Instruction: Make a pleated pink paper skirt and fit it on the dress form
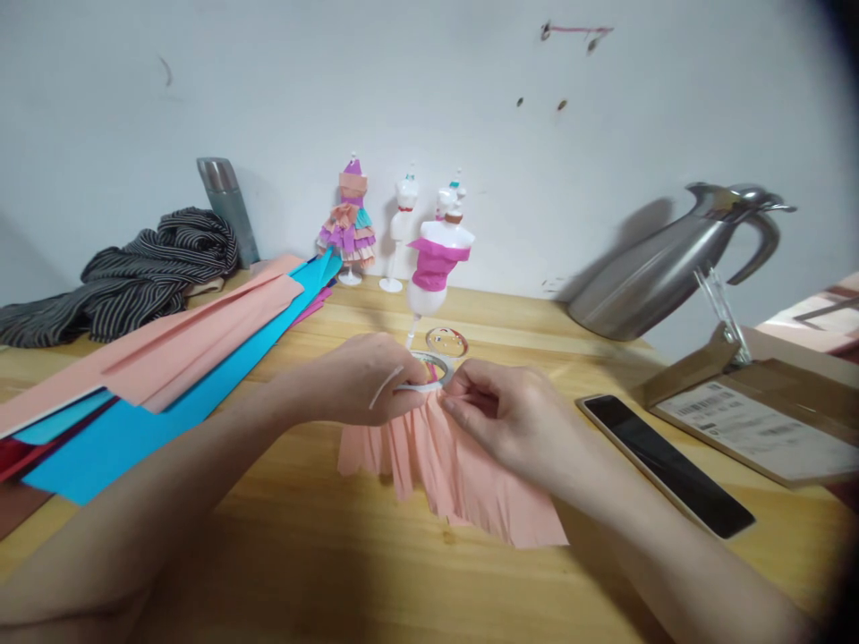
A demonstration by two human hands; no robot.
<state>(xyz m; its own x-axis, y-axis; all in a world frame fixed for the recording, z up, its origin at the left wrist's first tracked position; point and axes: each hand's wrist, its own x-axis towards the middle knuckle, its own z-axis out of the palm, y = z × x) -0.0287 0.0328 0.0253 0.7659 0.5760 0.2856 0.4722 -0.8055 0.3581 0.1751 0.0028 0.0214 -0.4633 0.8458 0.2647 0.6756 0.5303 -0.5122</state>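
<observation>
A strip of peach crepe paper, gathered into pleats along its top edge, hangs down in front of my hands. My right hand pinches the top edge of that paper between thumb and fingertips. Close beside it, my left hand is closed on the same edge, its fingertips mostly hidden behind the hand. A thin white strip lies across the left hand. Just behind the fingers shows a white ring, looking like a tape roll. Beyond stands a small dress form wrapped in magenta paper.
Peach and blue crepe paper sheets lie left, near a striped cloth and a bottle. A doll-size dressed form stands at the wall. Right are a phone, a cardboard box and a metal jug.
</observation>
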